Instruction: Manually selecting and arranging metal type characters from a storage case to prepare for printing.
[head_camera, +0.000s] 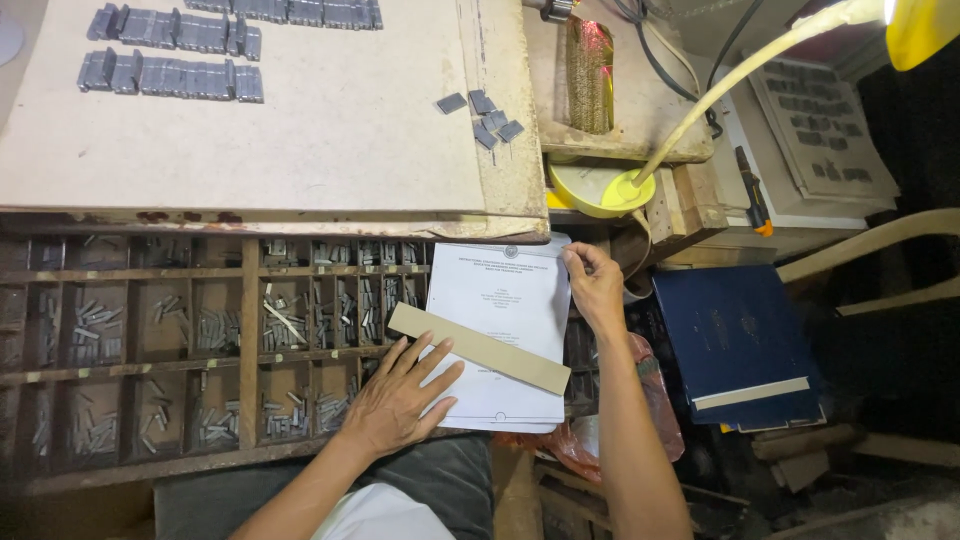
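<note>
Left hand (400, 395) lies open, flat on the sheet (505, 300) and strip (478, 347), pinning them to the type case (130, 345); right hand (596, 285) pinches the sheet's top corner, steadying it

A matt white paper sheet (500, 330) is seen on a rough, worn wooden type case (130, 340) holding dull grey metal pieces (95, 325).

Bare board (300, 150) beyond type rows (170, 75)

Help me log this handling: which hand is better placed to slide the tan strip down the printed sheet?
Probably the left hand: its fingers already lie beside the tan strip, while the right hand pinches the printed sheet's top corner, steadying it.
</note>
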